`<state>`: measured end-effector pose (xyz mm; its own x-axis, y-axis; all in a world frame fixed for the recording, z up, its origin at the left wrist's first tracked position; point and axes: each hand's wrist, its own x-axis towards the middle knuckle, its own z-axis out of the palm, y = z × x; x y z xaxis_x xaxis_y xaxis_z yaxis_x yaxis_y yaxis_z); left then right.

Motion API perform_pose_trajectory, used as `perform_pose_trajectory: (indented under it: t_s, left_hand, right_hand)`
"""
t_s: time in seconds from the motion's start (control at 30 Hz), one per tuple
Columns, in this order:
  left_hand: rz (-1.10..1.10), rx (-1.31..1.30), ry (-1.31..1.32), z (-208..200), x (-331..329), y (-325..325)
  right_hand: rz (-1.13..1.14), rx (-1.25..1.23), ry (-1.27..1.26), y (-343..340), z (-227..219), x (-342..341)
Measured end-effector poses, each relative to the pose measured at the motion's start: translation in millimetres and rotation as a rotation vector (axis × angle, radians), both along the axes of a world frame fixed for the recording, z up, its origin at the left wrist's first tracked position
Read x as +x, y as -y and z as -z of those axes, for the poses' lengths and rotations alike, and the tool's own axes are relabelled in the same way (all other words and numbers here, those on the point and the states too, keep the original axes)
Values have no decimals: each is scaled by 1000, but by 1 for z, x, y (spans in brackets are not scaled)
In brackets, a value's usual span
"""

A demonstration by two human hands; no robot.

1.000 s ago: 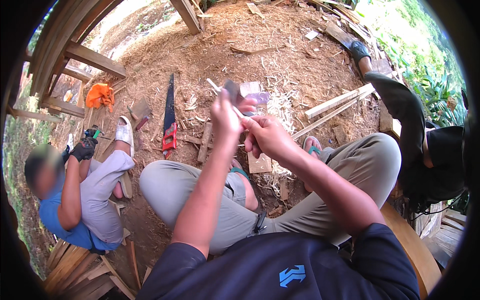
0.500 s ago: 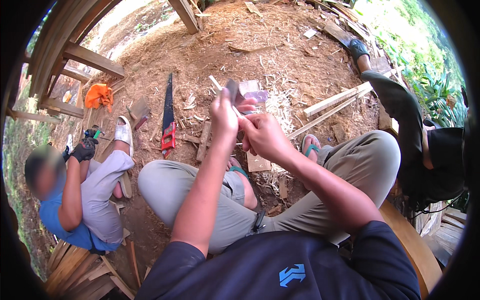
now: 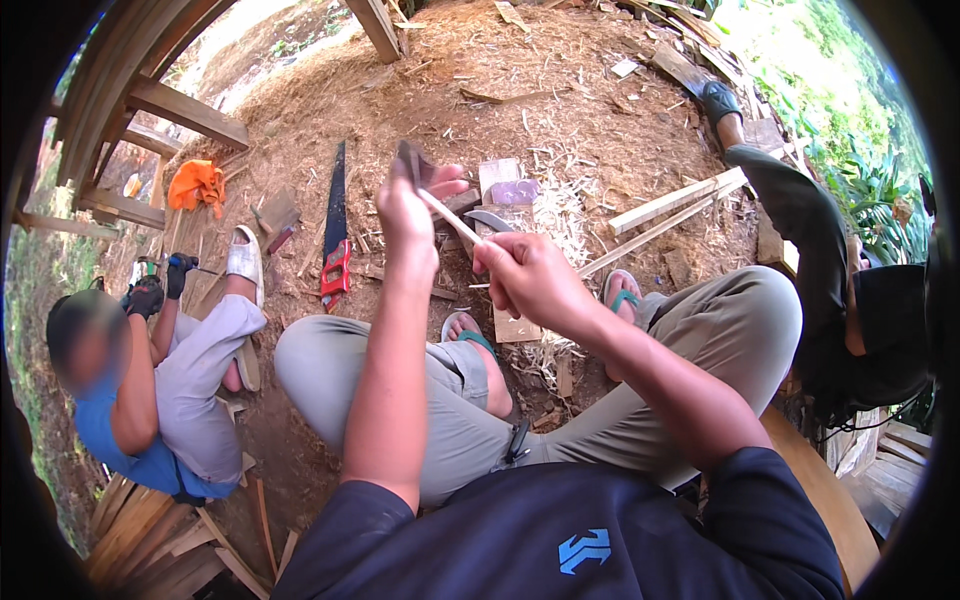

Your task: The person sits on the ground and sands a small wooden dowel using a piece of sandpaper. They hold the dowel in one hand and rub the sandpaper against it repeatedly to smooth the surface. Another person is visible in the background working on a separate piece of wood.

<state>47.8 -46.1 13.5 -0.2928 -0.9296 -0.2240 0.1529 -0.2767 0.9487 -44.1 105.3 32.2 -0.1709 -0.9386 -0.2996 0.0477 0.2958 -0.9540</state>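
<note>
My left hand (image 3: 405,218) is raised in front of my knees, its fingers loosely curled round a small dark, folded sheet (image 3: 414,163) that looks like sandpaper. A thin, pale wooden stick (image 3: 448,217) slants from that palm down to my right hand (image 3: 530,277), which pinches its lower end between thumb and fingers. The stick's upper end lies against the left palm beside the sheet. Just beyond the right hand, a curved metal blade (image 3: 488,219) rests by the wood blocks; its handle is hidden.
A handsaw with a red handle (image 3: 337,270) lies to the left, past my knee. An orange cloth (image 3: 197,187) is farther left. A co-worker in blue (image 3: 150,410) sits at left with gloved hands. Long battens (image 3: 670,205) and shavings (image 3: 560,215) cover ground at right.
My left hand has moved left and slightly up with the dark sheet, away from the right hand, baring more of the stick. The curved blade has come into sight. The co-worker's gloved hands have shifted.
</note>
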Motion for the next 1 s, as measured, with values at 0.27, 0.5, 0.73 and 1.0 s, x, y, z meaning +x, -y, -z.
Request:
perform_pose_trajectory:
  t_s: [0.27,0.5,0.73,1.0]
  left_hand:
    - [-12,18,70,-8,-3,-13]
    - [118,95,51,3,-5,-9]
    - [186,116,43,1,-11,-29]
    - [-15,49,31,-4,-15,-22]
  right_hand:
    - [191,-315,-835,-9,15,2]
    - [89,-60,43,-3,8,-5]
    - [77,60,437,-1,5,-4]
    - [184,-423,-798,-1,14,-2]
